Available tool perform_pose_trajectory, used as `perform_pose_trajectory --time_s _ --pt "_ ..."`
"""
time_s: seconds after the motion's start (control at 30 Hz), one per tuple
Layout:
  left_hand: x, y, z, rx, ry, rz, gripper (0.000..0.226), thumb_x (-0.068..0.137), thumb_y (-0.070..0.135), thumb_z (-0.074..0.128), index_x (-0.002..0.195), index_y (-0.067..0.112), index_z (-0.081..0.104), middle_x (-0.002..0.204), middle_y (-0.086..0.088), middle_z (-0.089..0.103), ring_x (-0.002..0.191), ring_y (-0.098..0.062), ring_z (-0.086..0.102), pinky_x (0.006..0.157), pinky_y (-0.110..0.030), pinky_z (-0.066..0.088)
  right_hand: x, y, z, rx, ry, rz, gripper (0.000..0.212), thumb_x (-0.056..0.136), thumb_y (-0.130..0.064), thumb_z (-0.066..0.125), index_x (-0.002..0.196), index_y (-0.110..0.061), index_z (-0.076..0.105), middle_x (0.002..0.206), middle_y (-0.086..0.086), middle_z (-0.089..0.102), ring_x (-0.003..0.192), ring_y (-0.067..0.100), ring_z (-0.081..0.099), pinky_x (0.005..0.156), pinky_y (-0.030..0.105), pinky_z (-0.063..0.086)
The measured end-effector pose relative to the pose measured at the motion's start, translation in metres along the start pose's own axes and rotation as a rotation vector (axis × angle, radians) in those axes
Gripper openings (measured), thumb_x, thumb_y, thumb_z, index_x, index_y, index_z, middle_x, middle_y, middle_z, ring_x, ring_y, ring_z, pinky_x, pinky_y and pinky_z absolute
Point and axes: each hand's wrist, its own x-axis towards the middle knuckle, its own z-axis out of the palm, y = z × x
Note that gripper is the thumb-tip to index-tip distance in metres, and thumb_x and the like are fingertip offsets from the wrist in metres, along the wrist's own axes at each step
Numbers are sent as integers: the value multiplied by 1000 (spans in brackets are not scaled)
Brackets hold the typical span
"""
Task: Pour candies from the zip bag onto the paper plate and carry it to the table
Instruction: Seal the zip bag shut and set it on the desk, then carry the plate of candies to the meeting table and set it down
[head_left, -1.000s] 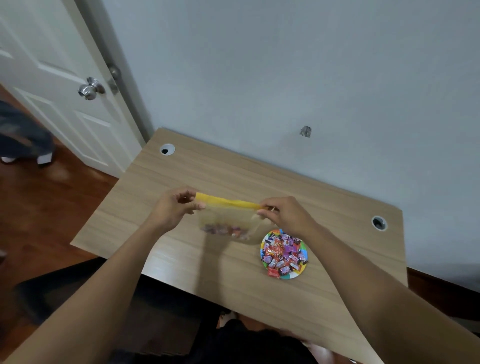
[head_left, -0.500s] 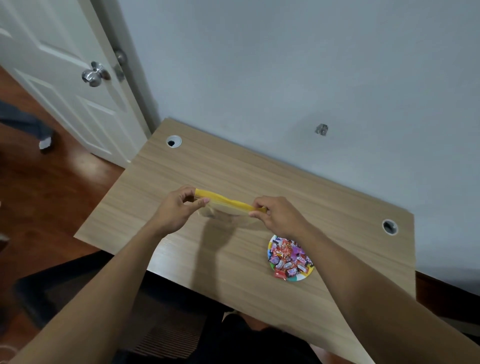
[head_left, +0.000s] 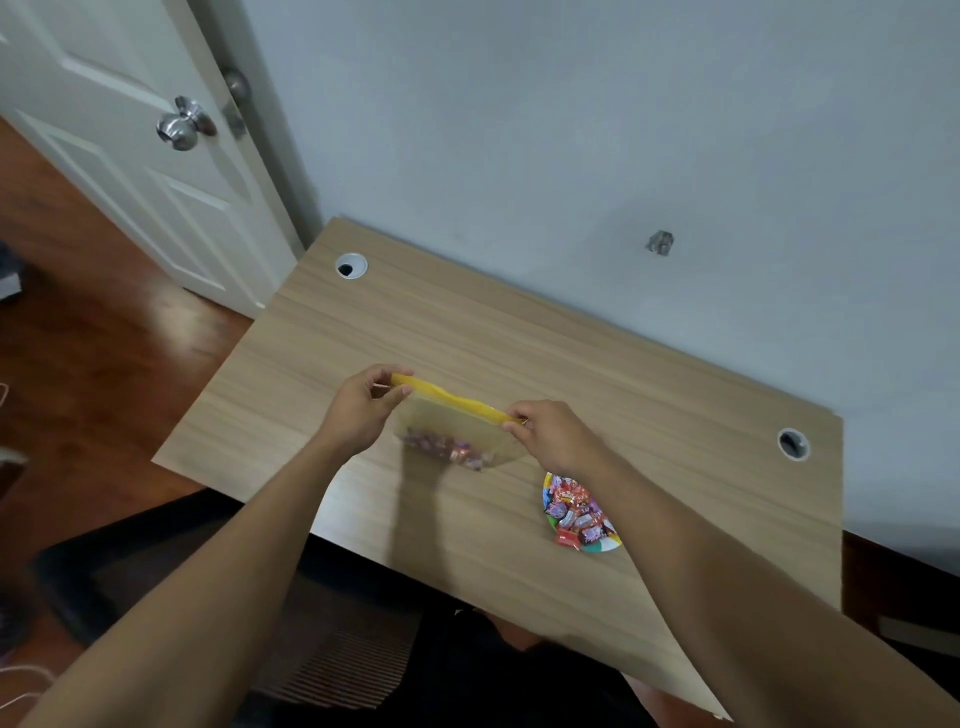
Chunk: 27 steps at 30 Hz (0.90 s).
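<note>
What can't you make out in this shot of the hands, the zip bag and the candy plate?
- Paper plate, head view: its right side is hidden by the right forearm.
- Zip bag: whether its yellow seal is closed is too small to tell; left hand and right hand cover the ends.
- Candies: wrappers too blurred to read.

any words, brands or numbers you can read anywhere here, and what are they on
None can be read.
Candies on the paper plate: the wrappers carry print, but it is too small and blurred to make out.
Candies in the zip bag: the wrappers are blurred through the plastic, nothing legible.
Desk, door and wall: no text visible.
</note>
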Motion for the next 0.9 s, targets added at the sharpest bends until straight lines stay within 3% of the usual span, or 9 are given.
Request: perform_pose_trajectory --time_s 0.07,0.1,0.2,0.27,0.33,0.43,0.57,0.7,0.9 --pt "1 2 4 34 51 37 30 100 15 75 130 15 74 126 -6 73 99 -10 69 87 -11 54 -3 4 -7 35 25 6 19 103 -25 69 117 -18 81 108 -1 83 98 18 76 83 26 52" --pt "1 2 7 49 86 51 34 100 17 75 134 15 72 134 -7 69 104 -11 69 88 -9 53 -5 7 -12 49 41 10 22 103 -25 69 121 -18 81 113 -2 83 100 16 76 83 19 51" --pt "-1 4 14 137 174 108 40 101 23 73 140 19 67 142 -10 57 114 -18 67 98 -26 53 -18 26 -32 68 73 68 28 105 -29 67 129 -20 77 118 -10 78 99 9 74 76 -4 40" --pt "-4 11 23 168 221 137 40 102 24 71 141 21 65 140 -9 54 112 -18 65 98 -30 53 -29 48 -43 103 95 127 28 106 -31 65 130 -22 76 120 -10 77 101 8 74 79 0 44" --pt "-6 18 35 178 240 181 37 102 22 69 139 21 67 136 -8 55 104 -15 66 97 -27 53 -39 72 -50 150 132 195 28 105 -29 66 129 -20 77 123 -6 78 106 14 76 92 21 56" --pt "-10 25 59 191 178 225 31 103 21 68 135 18 70 129 -8 58 93 -4 66 88 -10 52 -59 108 -53 179 159 305 27 104 -25 67 127 -16 77 124 0 80 109 20 76 105 44 58" --pt "-19 20 102 158 22 168 33 103 14 68 136 14 68 128 -14 61 91 -16 69 75 -3 51 -88 143 -46 204 189 397 24 103 -19 68 124 -10 77 124 5 80 109 23 76 102 41 58" --pt "-32 1 147 169 -143 47 42 99 18 75 140 14 63 125 -15 63 88 -19 65 76 -17 53 -113 171 -33 221 204 474 21 103 -18 68 120 -7 77 121 7 80 110 25 76 89 28 49" --pt "-51 -36 208 251 -349 -154 87 80 27 95 151 12 48 128 -8 60 92 -17 59 80 -25 53 -133 204 -11 291 219 557 23 104 -18 66 121 -7 76 124 10 79 119 25 73 92 25 46"
